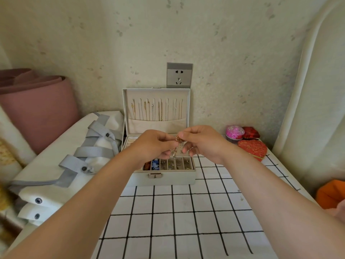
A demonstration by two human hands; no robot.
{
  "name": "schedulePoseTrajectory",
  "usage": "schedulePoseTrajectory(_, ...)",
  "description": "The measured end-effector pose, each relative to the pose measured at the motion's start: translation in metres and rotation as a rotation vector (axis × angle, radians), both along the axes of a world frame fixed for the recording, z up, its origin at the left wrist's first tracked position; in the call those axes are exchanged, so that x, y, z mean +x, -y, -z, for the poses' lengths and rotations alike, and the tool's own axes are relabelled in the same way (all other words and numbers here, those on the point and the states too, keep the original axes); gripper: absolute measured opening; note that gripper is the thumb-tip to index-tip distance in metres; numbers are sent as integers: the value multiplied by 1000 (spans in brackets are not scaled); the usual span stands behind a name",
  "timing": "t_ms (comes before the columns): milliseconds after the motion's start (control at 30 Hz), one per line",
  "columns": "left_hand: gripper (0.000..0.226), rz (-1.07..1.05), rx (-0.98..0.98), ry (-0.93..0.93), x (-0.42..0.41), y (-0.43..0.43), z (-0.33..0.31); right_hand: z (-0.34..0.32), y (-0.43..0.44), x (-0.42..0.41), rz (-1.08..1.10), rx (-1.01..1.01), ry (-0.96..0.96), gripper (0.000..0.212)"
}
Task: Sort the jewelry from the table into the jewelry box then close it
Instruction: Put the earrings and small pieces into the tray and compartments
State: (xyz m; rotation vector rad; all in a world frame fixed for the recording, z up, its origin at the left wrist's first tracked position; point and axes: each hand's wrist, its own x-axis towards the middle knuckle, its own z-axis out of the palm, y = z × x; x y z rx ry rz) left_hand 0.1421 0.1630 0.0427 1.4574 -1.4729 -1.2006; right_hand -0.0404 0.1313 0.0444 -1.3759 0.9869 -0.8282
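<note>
Head view: you're mid-sort here. Your left hand (156, 144) and right hand (203, 143) are both up over the box, fingers curled in. Each one pinches a small rose-gold metal chain piece (177, 140), and its shiny links dangle down between them. There might be a little clear card behind it, but it's too small to be sure.

Right below sits the pale grey-green leatherette jewelry box (168, 179), lid standing upright against the wall. Thin gold necklaces (158, 109) hang in the fabric-lined lid. The front row of narrow lined compartments (171, 163) already holds small bits.

My guess is the next move is lowering the chain into a slot. That wants a gentle release so the links don't snag or tangle. The small metal latch (155, 175) on the front is undone, so closing comes later.

The counter (186, 212) wears a white cloth with a black grid, and a red satin heart-shaped box (252, 148) sits off to the right.
</note>
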Motion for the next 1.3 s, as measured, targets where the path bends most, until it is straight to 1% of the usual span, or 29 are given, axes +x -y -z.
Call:
schedulePoseTrajectory(67,20,-6,11,-16,0,0,1,1,0,5,50,-19,-19,9)
schedulePoseTrajectory(167,20,-3,43,-56,0,-1,0,5,1,11,135,-98,-146,8)
schedulePoseTrajectory(300,15,-25,43,-62,2,-4,0,5,2,9,90,-123,-193,7)
schedulePoseTrajectory(333,14,-35,38,-58,4,-5,1,6,3,8,85,-138,-237,8)
schedulePoseTrajectory(367,14,-43,36,-54,6,-6,1,8,5,7,82,-190,-340,11)
schedulePoseTrajectory(433,13,-48,40,-44,12,-8,2,15,8,6,28,-328,-647,11)
schedulePoseTrajectory(500,12,-35,44,-43,18,-11,1,22,7,9,-65,-361,-905,5)
schedulePoseTrajectory(567,13,-10,44,-49,21,-14,0,27,5,16,-104,-343,-1048,5)
schedulePoseTrajectory(633,14,8,38,-51,22,-16,-1,31,6,24,-81,-389,-1150,10)
schedulePoseTrajectory(767,14,8,17,-33,24,-17,-1,39,11,34,-26,-460,-1226,14)
schedulePoseTrajectory(900,19,3,10,30,26,-17,2,39,12,35,-26,-474,-1237,17)
schedulePoseTrajectory(1033,16,-9,-11,53,26,-17,2,30,12,30,-46,-417,-1184,19)
schedulePoseTrajectory(1100,12,-16,-25,64,25,-18,2,27,12,28,-83,-387,-1178,16)
schedulePoseTrajectory(1200,7,-23,-45,73,24,-19,2,29,12,31,-117,-385,-1250,17)
schedulePoseTrajectory(1300,7,-18,-64,84,24,-20,1,31,11,36,-104,-440,-1293,15)
